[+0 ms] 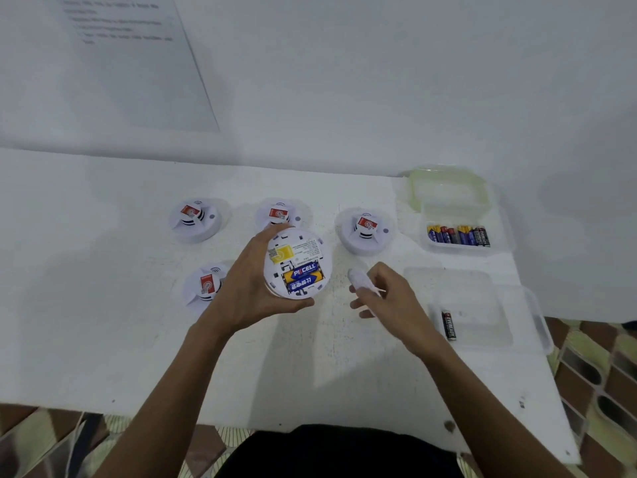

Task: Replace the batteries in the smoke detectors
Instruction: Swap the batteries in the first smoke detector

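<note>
Gripping upturned detector (310,246) in left hand (248,281), two batteries (303,276) seated inside, right hand (382,294) pinching white piece (357,279), four more detectors (196,220) on table (103,339).

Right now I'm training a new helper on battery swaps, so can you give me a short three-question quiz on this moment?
1. True or false: the smoke detector gripped in the left hand has an empty battery bay.
2. How many other detectors lie on the table? A two, B four, C six.
3. Fill in: the right hand holds a small white piece; the clear box beside it holds ___ battery.

Key: 1 false, two batteries sit in the bay; 2 B; 3 one.
</note>
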`<action>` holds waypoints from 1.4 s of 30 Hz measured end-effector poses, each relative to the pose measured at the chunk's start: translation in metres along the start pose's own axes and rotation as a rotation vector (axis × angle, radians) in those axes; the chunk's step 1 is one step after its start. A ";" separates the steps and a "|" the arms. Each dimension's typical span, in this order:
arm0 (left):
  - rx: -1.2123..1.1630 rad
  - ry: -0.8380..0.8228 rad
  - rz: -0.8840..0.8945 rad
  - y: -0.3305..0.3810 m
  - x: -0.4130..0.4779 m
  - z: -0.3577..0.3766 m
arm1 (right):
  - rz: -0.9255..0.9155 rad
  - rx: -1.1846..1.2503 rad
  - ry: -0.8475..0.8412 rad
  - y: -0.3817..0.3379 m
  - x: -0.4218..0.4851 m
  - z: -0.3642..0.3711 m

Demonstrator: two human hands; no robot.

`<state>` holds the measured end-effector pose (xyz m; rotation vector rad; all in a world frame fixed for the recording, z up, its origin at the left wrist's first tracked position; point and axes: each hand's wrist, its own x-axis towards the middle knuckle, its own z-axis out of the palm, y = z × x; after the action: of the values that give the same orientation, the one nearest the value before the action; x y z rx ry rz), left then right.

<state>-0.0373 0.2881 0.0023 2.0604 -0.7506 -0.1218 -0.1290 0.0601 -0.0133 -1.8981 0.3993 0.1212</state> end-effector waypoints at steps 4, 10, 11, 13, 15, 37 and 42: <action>-0.016 -0.015 -0.010 -0.003 -0.001 0.000 | 0.017 0.204 0.039 -0.031 -0.006 -0.002; -0.025 -0.027 0.004 0.003 0.004 0.002 | -0.239 0.045 0.120 -0.061 -0.015 0.005; -0.028 -0.025 0.009 0.005 0.004 0.002 | -0.277 0.023 0.117 -0.065 -0.017 0.008; -0.029 -0.023 0.018 0.007 0.005 0.002 | -0.361 -0.099 0.154 -0.068 -0.018 0.016; -0.040 -0.024 0.027 0.007 0.006 0.003 | -0.475 -0.299 0.249 -0.067 -0.014 0.024; -0.128 -0.024 0.063 0.008 0.007 0.009 | -0.661 -0.422 0.389 -0.057 -0.009 0.046; -0.072 -0.008 0.098 0.015 0.007 0.010 | -0.657 -0.430 0.423 -0.060 -0.010 0.044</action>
<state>-0.0424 0.2711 0.0095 1.9520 -0.8390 -0.1010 -0.1133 0.1215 0.0269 -2.3876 0.0040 -0.6891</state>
